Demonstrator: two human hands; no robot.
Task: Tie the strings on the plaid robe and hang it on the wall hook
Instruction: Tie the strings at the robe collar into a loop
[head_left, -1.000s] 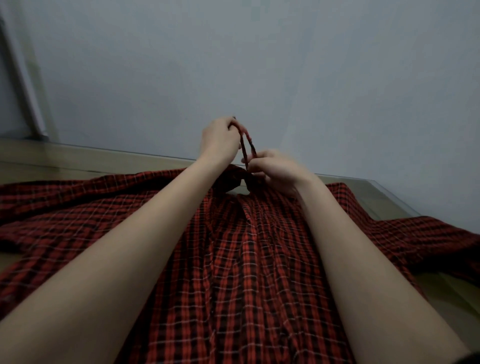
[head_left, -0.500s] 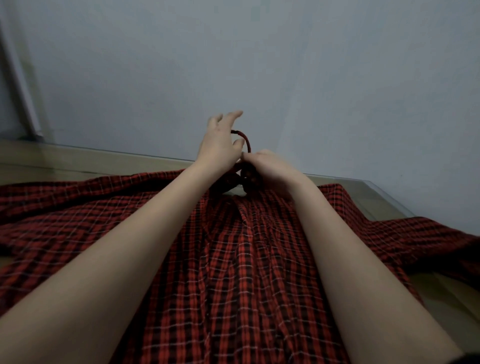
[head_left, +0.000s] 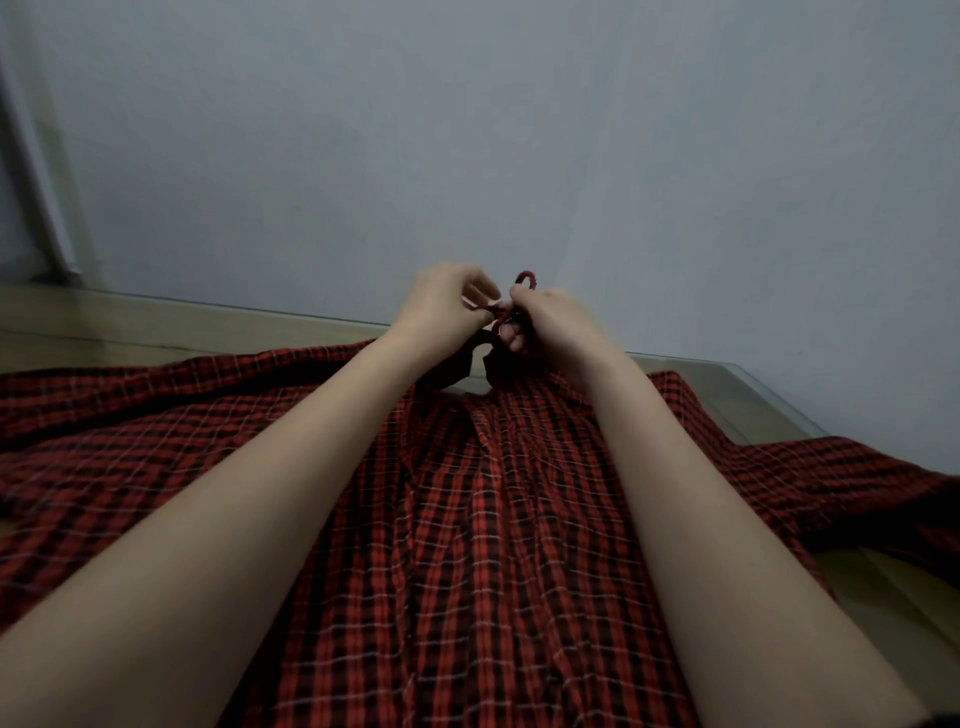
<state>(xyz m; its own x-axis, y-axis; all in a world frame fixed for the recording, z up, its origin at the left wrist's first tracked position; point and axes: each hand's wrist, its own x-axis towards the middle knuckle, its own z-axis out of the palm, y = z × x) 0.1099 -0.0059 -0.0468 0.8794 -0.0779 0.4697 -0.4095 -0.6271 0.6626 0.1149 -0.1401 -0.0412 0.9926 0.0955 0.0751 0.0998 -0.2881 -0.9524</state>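
At far edge of the glass-topped table (head_left: 769, 395), w/ a plain grey wall behind, the red-and-black plaid cloth robe (head_left: 493, 519) lies spread flat, neck end away from the person, likely so its thin dark-red strings (head_left: 506, 312) stay w/in reach of both hands. Left hand (head_left: 441, 301) pinches one string end betw. thumb & fingertips; right hand (head_left: 550, 322) curls round the other, a small loop poking up above it, prob. mid-knot; no wall hook in view.

Robe (head_left: 467, 519) red-black plaid, thin white lines; strings (head_left: 524, 280) dark red; wall (head_left: 519, 130) pale grey-blue.
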